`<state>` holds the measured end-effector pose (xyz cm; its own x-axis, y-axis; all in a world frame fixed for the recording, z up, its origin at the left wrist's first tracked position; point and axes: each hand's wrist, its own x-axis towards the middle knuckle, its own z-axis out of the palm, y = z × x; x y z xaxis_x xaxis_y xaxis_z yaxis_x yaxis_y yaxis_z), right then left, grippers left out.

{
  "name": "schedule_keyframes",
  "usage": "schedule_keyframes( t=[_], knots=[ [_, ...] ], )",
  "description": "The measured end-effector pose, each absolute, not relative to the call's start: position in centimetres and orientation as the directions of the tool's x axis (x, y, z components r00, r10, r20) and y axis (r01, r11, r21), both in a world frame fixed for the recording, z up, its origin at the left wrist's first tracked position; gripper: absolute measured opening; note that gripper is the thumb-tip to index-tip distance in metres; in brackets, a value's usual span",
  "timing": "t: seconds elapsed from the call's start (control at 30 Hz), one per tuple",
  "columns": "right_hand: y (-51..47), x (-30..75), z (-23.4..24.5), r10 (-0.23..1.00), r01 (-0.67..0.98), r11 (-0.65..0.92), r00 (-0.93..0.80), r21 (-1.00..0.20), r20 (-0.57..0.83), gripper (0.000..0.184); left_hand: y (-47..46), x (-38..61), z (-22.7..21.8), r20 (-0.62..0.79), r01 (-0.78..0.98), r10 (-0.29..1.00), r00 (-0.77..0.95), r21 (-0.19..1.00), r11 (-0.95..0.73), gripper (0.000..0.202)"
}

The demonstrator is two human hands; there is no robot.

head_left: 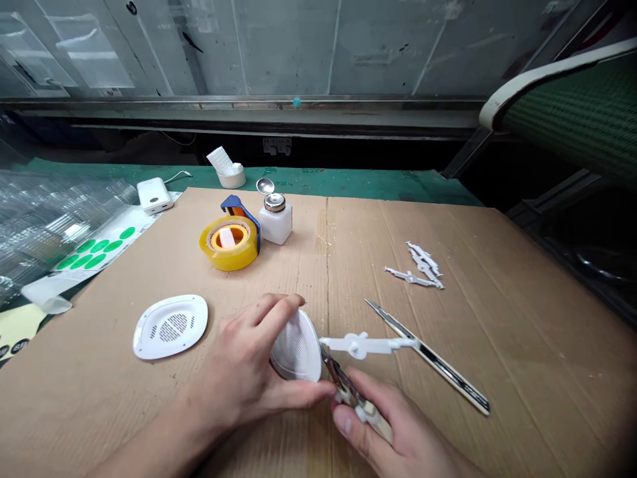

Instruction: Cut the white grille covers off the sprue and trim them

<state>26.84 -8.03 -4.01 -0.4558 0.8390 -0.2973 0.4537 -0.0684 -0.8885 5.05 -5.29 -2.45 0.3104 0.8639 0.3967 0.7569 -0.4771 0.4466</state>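
Observation:
My left hand (pixel 249 352) is closed around a white perforated plastic cover (pixel 298 348), tilted up on its edge above the cardboard. A thin white plastic runner (pixel 361 345) sticks out from the cover's right edge. In my right hand (pixel 383 418) is a pair of nippers (pixel 343 382), their jaws at that edge beside the runner's end. Whether the jaws are closed on the plastic I cannot tell. Another white perforated cover (pixel 172 326) lies flat to the left. A utility knife (pixel 432 362) with its blade out lies to the right, and cut-off runners (pixel 421 269) lie beyond it.
Behind my hands stand a yellow tape roll (pixel 231 245) in a blue dispenser and a white pump bottle (pixel 276 219) with its metal lid up. A small white device (pixel 154 196), green stickers (pixel 94 249) and clear plastic packaging (pixel 60 219) are at the left.

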Motion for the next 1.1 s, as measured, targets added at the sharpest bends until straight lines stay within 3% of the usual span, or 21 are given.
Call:
schedule_keyframes(
  t=[0.1,0.23,0.43,0.5,0.6,0.7,0.73,0.8,0.87,0.93,1.0,1.1],
  knots=[
    [-7.9,26.4,-3.7,0.778,0.357,-0.218,-0.498,-0.908,-0.382,0.049,-5.4,4.6,-2.3,0.299,0.807,0.898,0.323,0.408,-0.426,0.077],
    [-8.0,25.7,-3.2,0.642,0.224,-0.499,-0.553,-0.837,-0.531,0.062,-5.5,4.2,-2.6,0.197,0.837,0.934,0.298,0.416,-0.355,0.072],
    [-7.7,25.6,-3.0,0.614,0.114,-0.629,-0.534,-0.769,-0.582,0.065,-5.4,4.4,-2.4,0.108,0.832,0.963,0.247,0.486,-0.268,0.07],
    [-7.2,26.2,-2.7,0.667,0.131,-0.548,-0.529,-0.826,-0.526,0.06,-5.3,4.2,-2.2,0.1,0.805,0.968,0.229,0.541,-0.246,0.07],
    [-6.6,27.0,-2.6,0.797,0.339,-0.161,-0.51,-0.927,-0.325,0.038,-4.8,3.1,-1.8,0.082,0.669,0.985,0.151,0.725,-0.163,0.069],
    [-6.7,27.3,-3.2,0.817,0.566,0.281,-0.565,-0.775,-0.117,0.016,-4.0,1.8,-1.4,0.007,0.24,1.0,0.024,0.971,-0.013,0.062],
    [-6.8,27.2,-3.5,0.802,0.59,0.381,-0.593,-0.712,-0.062,0.019,-3.7,1.4,-1.2,-0.039,0.035,0.999,-0.021,0.999,0.04,0.059],
    [-7.1,26.9,-4.0,0.778,0.585,0.502,-0.627,-0.637,0.037,0.031,-3.1,1.0,-0.7,-0.152,-0.32,0.985,-0.083,0.94,0.119,0.059],
    [-7.0,26.7,-4.0,0.742,0.542,0.564,-0.664,-0.622,0.094,0.041,-2.9,0.7,-0.1,-0.246,-0.491,0.965,-0.093,0.854,0.171,0.065],
    [-6.6,27.1,-3.5,0.709,0.513,0.628,-0.687,-0.585,0.159,0.045,-2.9,0.5,0.3,-0.281,-0.533,0.957,-0.077,0.822,0.199,0.069],
    [-5.6,28.0,-3.0,0.712,0.547,0.67,-0.665,-0.502,0.226,0.032,-3.3,0.2,0.7,-0.277,-0.512,0.958,-0.074,0.835,0.202,0.066],
    [-4.0,29.7,-2.8,0.789,0.682,0.613,-0.553,-0.399,0.266,0.023,-4.1,-1.2,0.9,-0.181,-0.314,0.981,-0.066,0.937,0.151,0.057]
  ],
)
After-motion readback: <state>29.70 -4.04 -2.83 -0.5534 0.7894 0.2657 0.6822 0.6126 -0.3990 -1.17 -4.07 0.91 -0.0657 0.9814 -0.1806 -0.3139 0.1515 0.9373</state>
